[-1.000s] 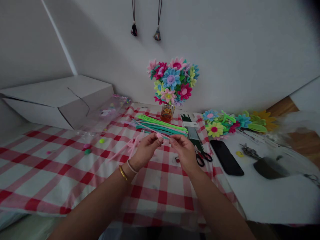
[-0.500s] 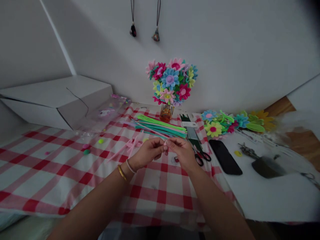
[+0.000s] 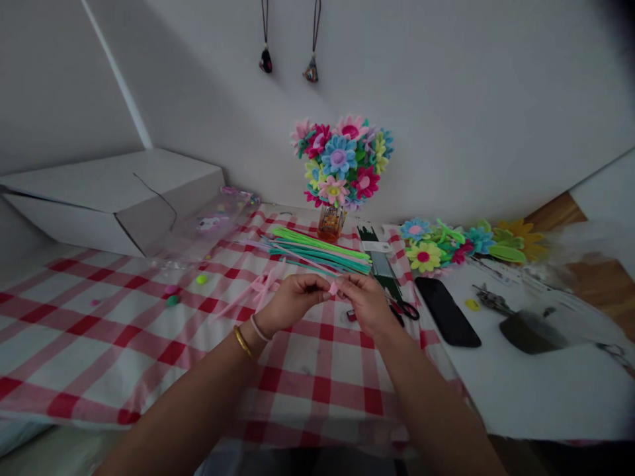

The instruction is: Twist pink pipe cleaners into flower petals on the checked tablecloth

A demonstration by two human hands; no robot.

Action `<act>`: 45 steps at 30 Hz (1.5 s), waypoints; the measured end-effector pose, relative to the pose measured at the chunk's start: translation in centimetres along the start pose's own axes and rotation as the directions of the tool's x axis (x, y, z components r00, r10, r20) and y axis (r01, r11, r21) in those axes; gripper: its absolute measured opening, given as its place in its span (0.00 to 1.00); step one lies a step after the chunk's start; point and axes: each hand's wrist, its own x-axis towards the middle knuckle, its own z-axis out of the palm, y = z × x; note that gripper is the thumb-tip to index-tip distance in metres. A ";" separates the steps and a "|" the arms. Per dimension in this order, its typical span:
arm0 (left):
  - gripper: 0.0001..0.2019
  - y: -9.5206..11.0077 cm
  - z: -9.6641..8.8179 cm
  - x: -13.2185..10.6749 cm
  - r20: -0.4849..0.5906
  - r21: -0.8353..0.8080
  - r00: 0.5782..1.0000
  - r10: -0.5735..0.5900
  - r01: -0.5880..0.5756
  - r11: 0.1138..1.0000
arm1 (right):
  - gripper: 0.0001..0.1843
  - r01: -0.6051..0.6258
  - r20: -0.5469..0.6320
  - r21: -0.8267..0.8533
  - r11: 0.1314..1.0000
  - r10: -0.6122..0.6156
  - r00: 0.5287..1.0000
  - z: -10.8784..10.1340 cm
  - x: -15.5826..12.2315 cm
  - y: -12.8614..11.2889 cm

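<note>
Between my fingertips is a small folded piece of pink pipe cleaner (image 3: pixel 333 289). My left hand (image 3: pixel 299 295) pinches its left side with thumb and forefinger. On its other side my right hand (image 3: pixel 364 299) grips it the same way. Left of my hands lie loose pink pipe cleaners (image 3: pixel 262 285) on the checked tablecloth (image 3: pixel 297 380). Just behind them is a pile of green, teal and pink pipe cleaners (image 3: pixel 317 251). Scissors (image 3: pixel 407 310) with black handles lie partly hidden by my right hand. A small red object (image 3: pixel 352 315) is close to that hand.
A glass jar (image 3: pixel 331 223) of fuzzy flowers (image 3: pixel 342 162) stands by the wall. Dark green stems (image 3: pixel 381 258) lie right of the pile. Further right are a phone (image 3: pixel 446 311), keys (image 3: pixel 491 301) and more fuzzy flowers (image 3: pixel 424 254). At left are a white box (image 3: pixel 119 192) and small pompoms (image 3: pixel 172 301).
My fingertips have moved slightly apart, and the pink piece between them now shows more. My right hand has shifted a little right and covers more of the scissors' handles.
</note>
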 end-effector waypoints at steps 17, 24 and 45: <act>0.09 -1.1 0.0 0.1 0.045 0.031 0.989 -0.138 0.137 0.990 | 0.10 -0.033 -0.004 -0.251 0.967 0.033 0.999 -0.1 -0.3 -0.8; 0.09 -0.2 -0.3 0.0 0.103 -0.052 0.990 -0.096 0.102 0.993 | 0.11 -0.084 0.047 -0.004 0.996 0.084 0.995 -0.7 0.3 -0.2; 0.08 -0.7 -0.1 0.1 0.071 -0.081 0.996 -0.059 0.065 0.995 | 0.07 -0.061 0.039 0.040 0.997 0.059 0.997 -0.5 0.1 -0.4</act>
